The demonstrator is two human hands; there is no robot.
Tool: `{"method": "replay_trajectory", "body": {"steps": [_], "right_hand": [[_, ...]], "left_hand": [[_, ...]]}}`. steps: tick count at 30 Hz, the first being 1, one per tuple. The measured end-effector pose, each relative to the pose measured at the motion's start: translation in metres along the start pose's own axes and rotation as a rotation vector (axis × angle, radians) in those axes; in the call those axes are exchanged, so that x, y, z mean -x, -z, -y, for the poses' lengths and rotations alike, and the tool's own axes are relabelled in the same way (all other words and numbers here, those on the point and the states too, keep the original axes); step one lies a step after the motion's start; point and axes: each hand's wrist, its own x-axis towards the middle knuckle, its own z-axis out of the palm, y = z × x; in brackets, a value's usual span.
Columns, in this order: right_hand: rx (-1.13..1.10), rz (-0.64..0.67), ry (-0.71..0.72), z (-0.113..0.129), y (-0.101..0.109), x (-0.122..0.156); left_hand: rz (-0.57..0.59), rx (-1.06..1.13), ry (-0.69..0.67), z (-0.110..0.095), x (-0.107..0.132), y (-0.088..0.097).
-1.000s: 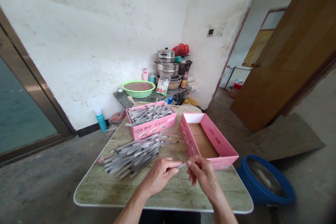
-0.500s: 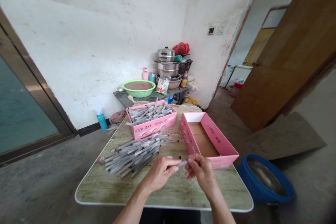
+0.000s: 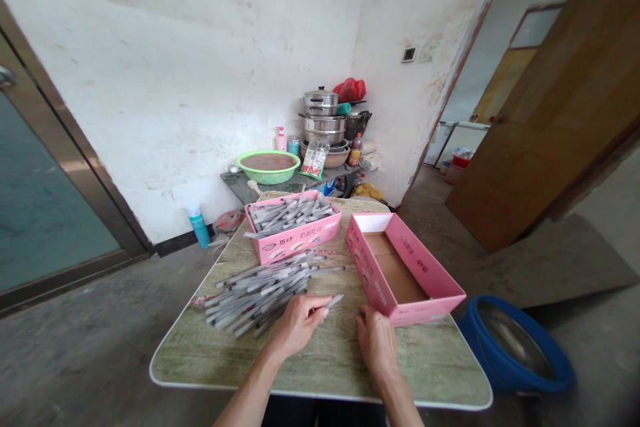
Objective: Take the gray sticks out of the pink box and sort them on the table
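My left hand [image 3: 300, 323] pinches a grey pen [image 3: 334, 301] at its end, just right of a loose pile of grey pens [image 3: 260, 290] on the table [image 3: 325, 363]. My right hand [image 3: 374, 341] rests on the table with fingers curled down, next to the near corner of an empty pink box [image 3: 400, 270]; what it holds, if anything, is hidden. A second pink box [image 3: 293, 227] full of pens stands behind the pile.
A blue basin [image 3: 520, 347] sits on the floor at the right. Behind the table a low shelf carries a green basin [image 3: 269, 167], stacked metal pots [image 3: 323, 120] and bottles. A wooden door [image 3: 550, 113] stands open on the right.
My hands have come apart: the left keeps the pen and has moved toward the pile, the right has let go and dropped to the table by the empty box.
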Motion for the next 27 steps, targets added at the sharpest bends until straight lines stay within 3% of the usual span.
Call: {"method": "replay_trajectory", "body": {"steps": [5,12,22,27], "right_hand": [[-0.188,-0.06,0.033,-0.017,0.008,0.014],[-0.048,-0.128,-0.012,-0.044,0.017,0.036],[0.311,0.044,-0.018,-0.02,0.01,0.02],[0.179,-0.02,-0.021,-0.015,0.002,0.019]], "left_hand": [[-0.002,0.016,-0.004,0.005,0.0,-0.001],[0.009,-0.043,-0.024,0.001,-0.003,-0.002],[0.056,-0.017,0.016,-0.009,-0.006,-0.003],[0.057,0.042,0.012,-0.012,-0.006,0.0]]}}
